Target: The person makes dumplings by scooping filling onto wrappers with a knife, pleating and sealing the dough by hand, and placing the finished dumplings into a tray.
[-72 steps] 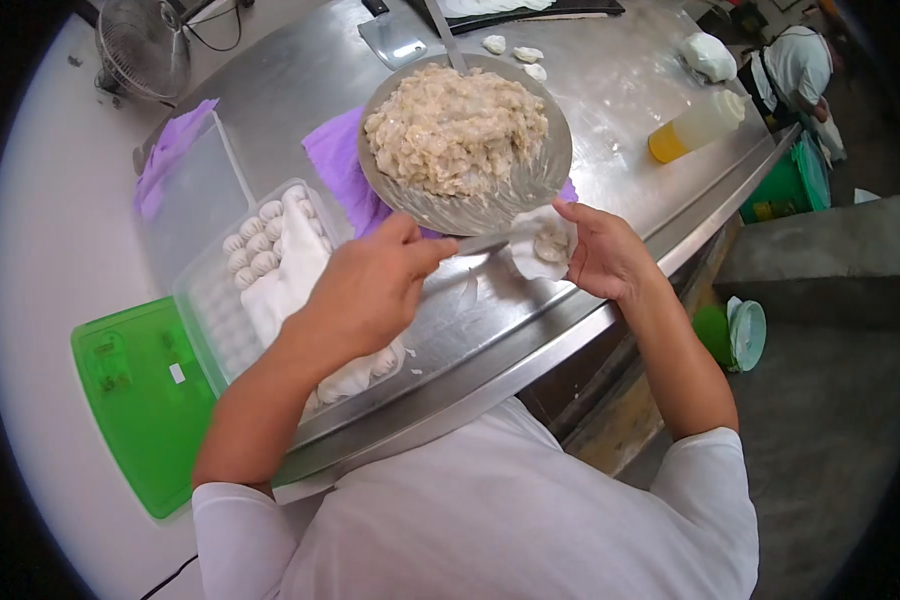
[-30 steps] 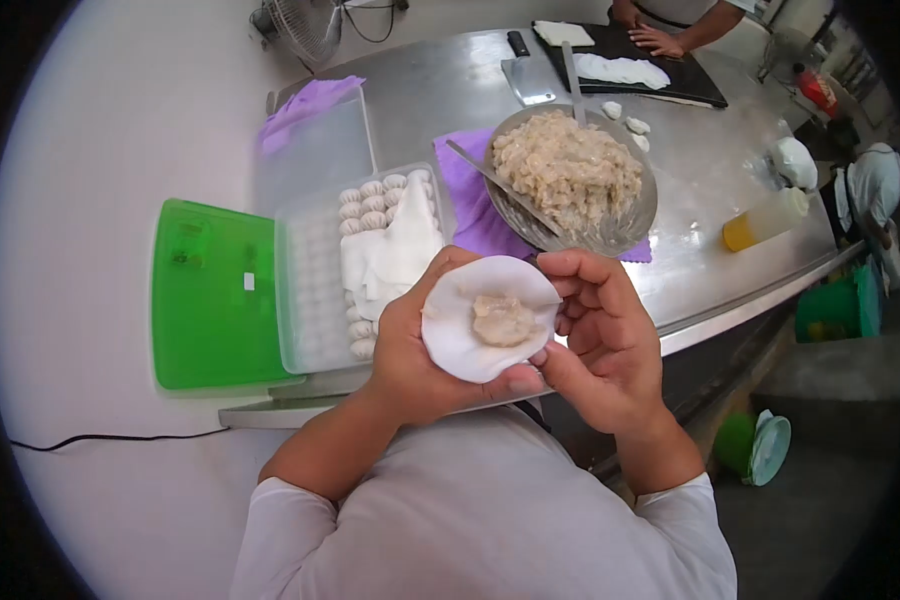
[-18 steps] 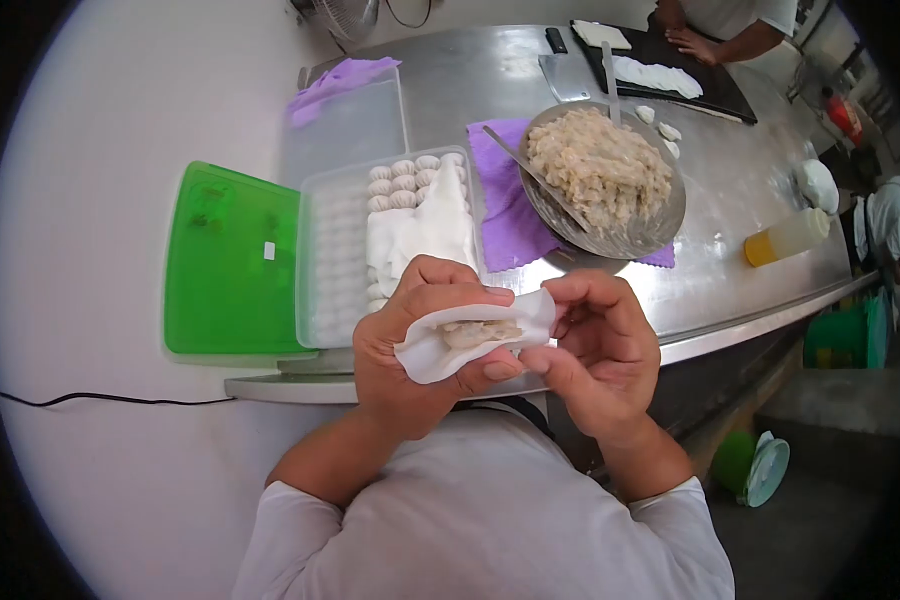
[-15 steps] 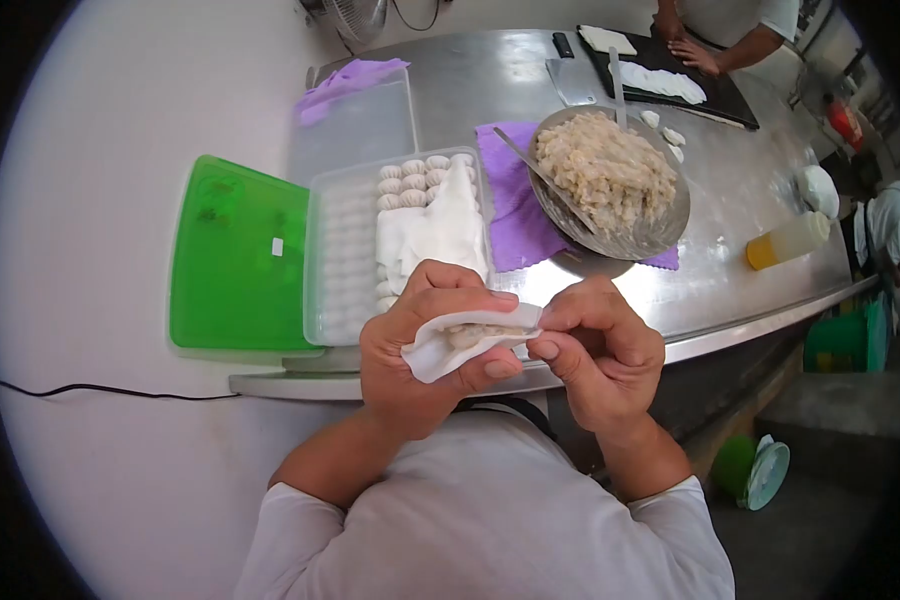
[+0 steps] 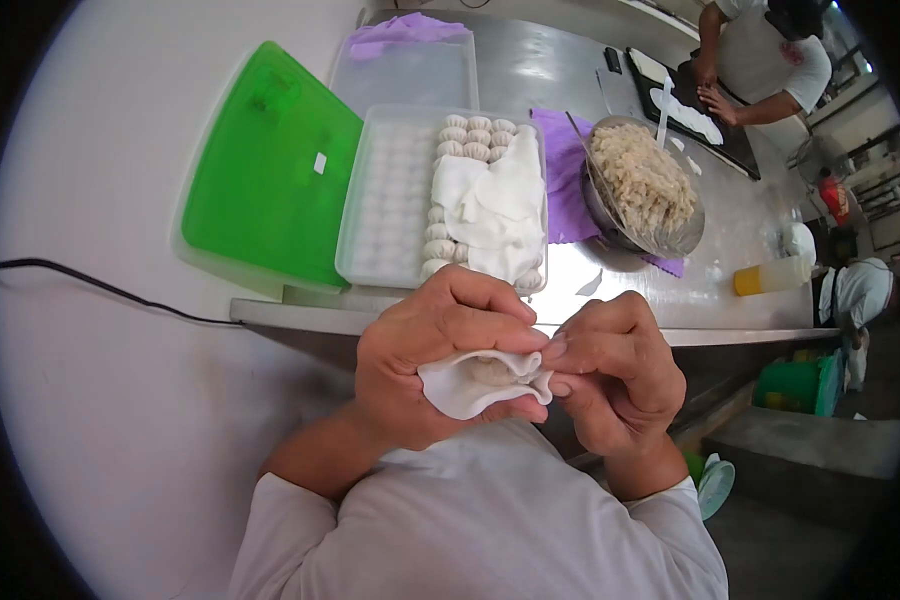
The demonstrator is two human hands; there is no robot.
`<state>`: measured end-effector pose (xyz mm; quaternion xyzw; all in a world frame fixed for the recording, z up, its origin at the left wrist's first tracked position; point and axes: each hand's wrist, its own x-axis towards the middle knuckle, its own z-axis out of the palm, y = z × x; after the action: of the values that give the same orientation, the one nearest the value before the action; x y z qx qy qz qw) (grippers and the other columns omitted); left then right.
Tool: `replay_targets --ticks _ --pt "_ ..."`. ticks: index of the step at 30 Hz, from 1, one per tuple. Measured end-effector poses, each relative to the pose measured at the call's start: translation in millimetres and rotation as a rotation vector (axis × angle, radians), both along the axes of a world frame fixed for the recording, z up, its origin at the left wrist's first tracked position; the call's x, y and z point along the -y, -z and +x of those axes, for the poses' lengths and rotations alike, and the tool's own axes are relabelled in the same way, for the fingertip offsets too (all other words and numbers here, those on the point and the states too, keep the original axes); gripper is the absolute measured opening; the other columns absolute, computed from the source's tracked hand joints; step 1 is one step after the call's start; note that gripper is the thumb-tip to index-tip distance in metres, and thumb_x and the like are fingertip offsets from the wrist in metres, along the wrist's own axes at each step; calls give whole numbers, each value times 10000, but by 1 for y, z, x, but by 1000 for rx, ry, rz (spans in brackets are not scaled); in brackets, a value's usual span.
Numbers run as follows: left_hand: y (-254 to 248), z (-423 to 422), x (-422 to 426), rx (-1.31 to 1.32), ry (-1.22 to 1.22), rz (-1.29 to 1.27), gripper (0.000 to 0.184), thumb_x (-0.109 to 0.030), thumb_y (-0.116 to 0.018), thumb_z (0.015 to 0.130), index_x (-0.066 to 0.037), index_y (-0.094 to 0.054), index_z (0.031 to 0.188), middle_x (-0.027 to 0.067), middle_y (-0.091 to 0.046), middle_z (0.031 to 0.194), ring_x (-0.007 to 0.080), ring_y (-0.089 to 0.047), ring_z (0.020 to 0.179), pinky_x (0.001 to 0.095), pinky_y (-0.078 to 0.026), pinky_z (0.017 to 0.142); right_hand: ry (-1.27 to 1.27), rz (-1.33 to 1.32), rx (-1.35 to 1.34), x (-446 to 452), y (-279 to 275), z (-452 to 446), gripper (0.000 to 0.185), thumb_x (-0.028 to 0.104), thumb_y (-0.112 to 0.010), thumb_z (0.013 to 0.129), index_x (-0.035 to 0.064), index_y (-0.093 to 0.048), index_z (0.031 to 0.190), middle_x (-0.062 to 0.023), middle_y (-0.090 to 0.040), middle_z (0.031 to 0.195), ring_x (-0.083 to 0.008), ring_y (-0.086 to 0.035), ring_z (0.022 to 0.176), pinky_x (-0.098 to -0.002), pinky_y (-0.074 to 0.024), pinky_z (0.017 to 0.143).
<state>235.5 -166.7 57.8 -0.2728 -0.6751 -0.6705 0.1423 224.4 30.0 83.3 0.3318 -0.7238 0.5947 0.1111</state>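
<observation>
A round white dumpling wrapper [image 5: 460, 388] with pale filling [image 5: 495, 371] inside is held in front of my chest. My left hand [image 5: 420, 350] cups it from the left, fingers over its top edge and thumb beneath. The fingertips of my right hand [image 5: 615, 375] pinch its right edge, where small folds show. Beyond my hands, a clear plastic tray [image 5: 375, 200] holds rows of pleated dumplings [image 5: 477, 137], partly covered by loose white wrappers [image 5: 505, 205]. To its right, a metal bowl [image 5: 692, 238] is heaped with pale filling [image 5: 640, 175], with utensils stuck in it.
A green lid [image 5: 270, 180] leans at the left, above a black cable [image 5: 100, 290]. Purple cloths [image 5: 562, 185] lie on the steel table [image 5: 540, 60]. A yellow-filled squeeze bottle [image 5: 770, 277] lies at right. Across the table, a co-worker's hands [image 5: 718, 103] rest by a black board [image 5: 735, 150].
My right fingers have gathered the wrapper's right edge into folds, and the wrapper is more closed and slightly lower. The camera view has shifted and turned, showing more of the co-worker.
</observation>
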Motion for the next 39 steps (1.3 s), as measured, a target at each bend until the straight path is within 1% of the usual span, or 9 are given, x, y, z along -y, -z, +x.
replay_targets --ticks 5,7,10,17,19,22,28,37,39 --pt "6 24 17 65 -37 220 505 -119 -952 646 -45 -713 1085 115 -679 1052 216 -640 1003 315 -529 798 -12 66 -31 19 -4 19 281 -8 -796 788 31 -718 1054 -85 -653 900 -194 -594 812 -283 -493 663" --pt "3 27 27 -15 13 75 507 -102 -949 649 -48 -708 1093 118 -668 1083 207 -642 997 307 -530 802 -21 129 -58 25 -12 27 285 -17 -798 782 33 -720 1052 -83 -645 903 -188 -594 808 -278 -494 665" --pt "-3 44 29 146 -12 201 503 -90 -945 653 -49 -708 1094 131 -654 1113 204 -643 993 300 -528 811 -24 204 -94 31 -15 37 297 -31 -802 771 41 -725 1049 -77 -624 915 -177 -594 799 -269 -494 665" --pt "4 56 50 49 68 97 488 -148 -947 671 -54 -680 1068 156 -624 1143 207 -630 1041 320 -522 879 5 235 -130 47 -17 53 314 -31 -805 754 57 -732 1047 -67 -599 925 -170 -590 783 -273 -485 649" --pt "-1 66 48 311 74 314 457 -134 -936 686 -44 -676 1052 175 -620 1163 197 -625 1037 319 -520 882 12 296 -147 50 -22 56 321 -34 -800 752 53 -728 1052 -69 -602 917 -174 -588 783 -276 -485 652" --pt "12 65 54 162 62 286 433 -117 -915 715 -41 -668 1062 178 -603 1183 183 -620 1035 306 -516 884 11 323 -162 55 -19 58 327 -43 -789 750 42 -717 1057 -74 -608 903 -184 -585 784 -283 -486 655" --pt "2 74 61 334 132 349 361 -80 -867 775 -46 -659 1069 160 -582 1230 167 -604 1060 296 -508 898 22 341 -165 65 -25 64 318 -64 -774 748 22 -697 1044 -73 -609 899 -202 -585 789 -295 -490 657" --pt "6 72 66 203 89 225 312 -98 -839 814 -43 -662 1065 147 -600 1191 163 -595 1058 292 -496 892 12 290 -199 70 -18 64 340 -108 -739 753 -14 -658 1070 -97 -644 937 -224 -598 793 -311 -501 646" --pt "11 73 57 201 62 323 302 -119 -839 819 -40 -666 1053 152 -607 1184 161 -597 1041 286 -491 884 11 334 -186 67 -19 63 336 -113 -736 755 -20 -651 1066 -95 -649 949 -227 -600 794 -313 -503 644"
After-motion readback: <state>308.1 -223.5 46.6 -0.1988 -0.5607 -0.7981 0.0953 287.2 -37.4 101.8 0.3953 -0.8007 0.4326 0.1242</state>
